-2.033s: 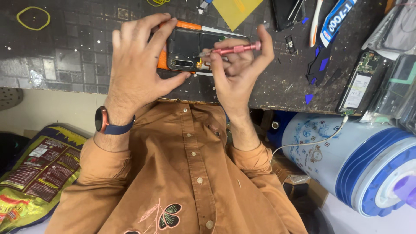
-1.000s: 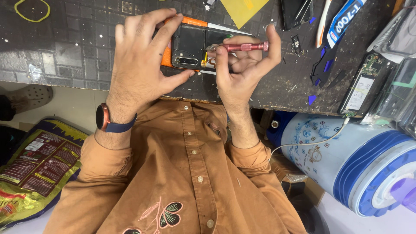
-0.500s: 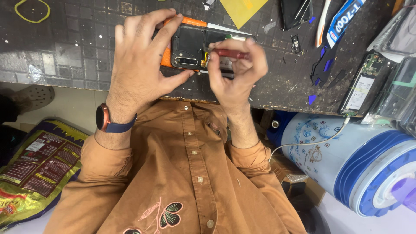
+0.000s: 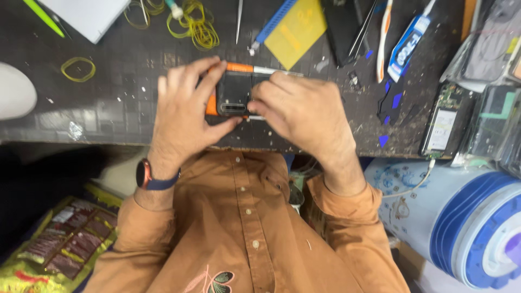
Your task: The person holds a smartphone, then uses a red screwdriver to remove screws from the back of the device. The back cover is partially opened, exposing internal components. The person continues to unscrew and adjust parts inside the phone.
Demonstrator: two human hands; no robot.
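Note:
A black phone in an orange case lies on the dark work mat. My left hand grips its left side, fingers over the top edge and thumb under the bottom edge. My right hand covers the phone's right half with its fingers curled down on it. The pink screwdriver seen earlier is hidden. An orange-handled tool lies just behind the phone. A thin metal tip shows under the phone's lower edge.
Yellow rubber bands and tweezers lie at the back. A yellow card, a toothbrush and a blue-white tube lie to the right. Phone parts sit at the right edge, a blue-white container below.
My right hand has rolled over and closed down on the phone's right half. The pink screwdriver it held above the phone has gone out of sight. The left hand keeps its grip.

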